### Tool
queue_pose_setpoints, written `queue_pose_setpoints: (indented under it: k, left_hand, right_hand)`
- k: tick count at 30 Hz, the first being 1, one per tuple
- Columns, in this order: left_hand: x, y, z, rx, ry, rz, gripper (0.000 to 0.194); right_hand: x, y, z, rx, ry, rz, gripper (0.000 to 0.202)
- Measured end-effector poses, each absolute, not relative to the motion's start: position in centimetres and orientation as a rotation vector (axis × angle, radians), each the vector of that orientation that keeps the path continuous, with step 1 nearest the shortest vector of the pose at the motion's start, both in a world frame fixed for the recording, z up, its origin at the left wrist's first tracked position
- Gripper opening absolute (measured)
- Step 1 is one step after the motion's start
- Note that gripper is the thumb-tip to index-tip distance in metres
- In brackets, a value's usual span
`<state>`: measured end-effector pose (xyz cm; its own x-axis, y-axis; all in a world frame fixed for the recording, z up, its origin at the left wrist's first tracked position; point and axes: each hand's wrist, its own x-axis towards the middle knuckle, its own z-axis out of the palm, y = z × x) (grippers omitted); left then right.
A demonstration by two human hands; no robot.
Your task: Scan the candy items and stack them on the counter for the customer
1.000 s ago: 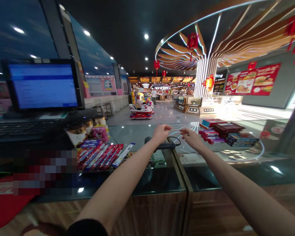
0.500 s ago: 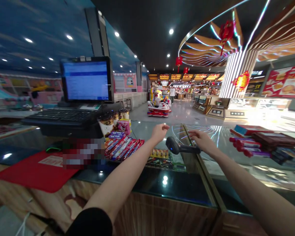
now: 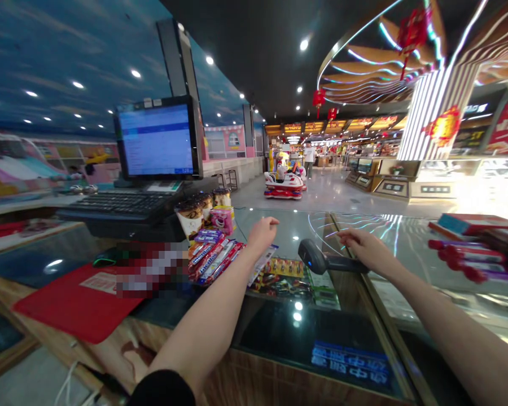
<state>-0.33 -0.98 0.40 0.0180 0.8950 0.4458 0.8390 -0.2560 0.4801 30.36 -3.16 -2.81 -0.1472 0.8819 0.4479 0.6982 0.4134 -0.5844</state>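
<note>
My left hand hovers over the counter, at the right end of several Mentos candy rolls. Its fingers are stretched out and point right, with nothing in them. A black barcode scanner lies on the glass to the right of that hand. My right hand is held just over or beside the scanner's handle end, fingers extended to the left and apart. Whether it touches the handle cannot be told. My left forearm hides part of the candy pile.
On the left stand a monitor, a keyboard and a red mat. Lidded cups and a pink pack stand behind the candy. Boxes and purple-red tubes lie at right. A kiddie ride is beyond.
The view has turned left, so the scene has slid to the right. My left hand has moved left, away from the scanner and closer to the candy rolls. My right hand stays by the scanner's handle.
</note>
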Motion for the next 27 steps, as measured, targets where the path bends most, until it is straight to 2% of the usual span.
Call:
queue_pose_setpoints:
  k: [5,9,14,24,27]
  left_hand:
    - [-3.0,-1.9,1.7,2.265,2.434,0.863,0.037]
    - [-4.7,-2.0,1.7,2.164,2.681,0.725,0.044]
    - [-5.9,-1.9,1.6,2.074,2.705,0.624,0.047]
    - [-7.5,0.3,3.3,2.117,2.812,0.393,0.070]
    - [-8.8,1.5,3.4,2.100,2.862,0.353,0.072]
  right_hand:
    - [30.8,-3.7,-2.6,-1.389,-1.933,0.262,0.035]
    - [30.9,-3.7,-2.7,-1.390,-1.945,0.265,0.035]
    - [30.8,-3.8,-2.7,-1.394,-1.943,0.237,0.034]
    - [31.3,-3.9,-2.4,-1.422,-1.920,0.237,0.035]
    - [31.3,-3.9,-2.5,-1.429,-1.913,0.234,0.035]
